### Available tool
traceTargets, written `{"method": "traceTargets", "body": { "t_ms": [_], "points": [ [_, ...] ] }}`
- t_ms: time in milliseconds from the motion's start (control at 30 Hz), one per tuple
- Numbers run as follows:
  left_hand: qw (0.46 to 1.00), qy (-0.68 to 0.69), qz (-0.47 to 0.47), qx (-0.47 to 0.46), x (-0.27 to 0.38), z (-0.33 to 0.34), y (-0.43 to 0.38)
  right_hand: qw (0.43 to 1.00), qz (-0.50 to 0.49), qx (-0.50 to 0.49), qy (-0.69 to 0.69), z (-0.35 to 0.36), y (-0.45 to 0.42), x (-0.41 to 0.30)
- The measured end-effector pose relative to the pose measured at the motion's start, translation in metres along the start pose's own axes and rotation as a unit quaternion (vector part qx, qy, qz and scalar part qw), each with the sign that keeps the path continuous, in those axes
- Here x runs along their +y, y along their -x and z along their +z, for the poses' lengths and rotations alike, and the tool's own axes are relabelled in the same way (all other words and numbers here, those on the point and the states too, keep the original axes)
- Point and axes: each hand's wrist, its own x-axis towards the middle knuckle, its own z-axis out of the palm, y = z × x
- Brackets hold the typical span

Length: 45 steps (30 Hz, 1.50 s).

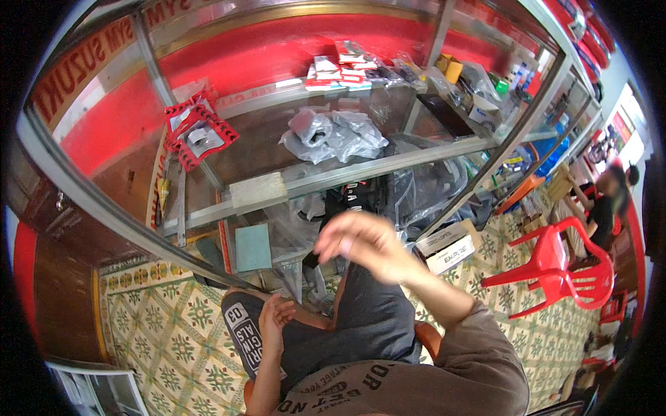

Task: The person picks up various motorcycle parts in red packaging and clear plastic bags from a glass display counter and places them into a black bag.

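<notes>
My right hand (pixel 364 247) is raised in front of the glass display case, its fingers loosely bent and blurred by motion. I see nothing held in it. Behind it, inside the lower part of the case, is black material (pixel 355 200) with white lettering. My left hand (pixel 276 318) is by my thigh over my dark shorts (pixel 364 322), fingers loosely curled around nothing. Nearest in front of it is a pale blue-green flat box or book (pixel 253 247) on a lower level of the case. Clear-plastic-wrapped parts (pixel 333 134) lie on the glass shelf above.
A metal shelf rail (pixel 333 176) crosses before me, with a pale block (pixel 258 192) on it. Red-edged packets (pixel 200 132) hang left; small boxes (pixel 341 73) are stacked behind. On the right stand a white carton (pixel 448 247) and a red plastic chair (pixel 562 268). People sit farther off.
</notes>
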Motion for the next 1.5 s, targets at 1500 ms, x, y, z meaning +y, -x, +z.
{"method": "traceTargets", "body": {
  "t_ms": [1500],
  "points": [
    [0.926, 0.329, -0.184, -0.017, -0.017, -0.027, -0.002, 0.969, -0.096, 0.221, 0.047, 0.004, -0.046, -0.007]
  ]
}}
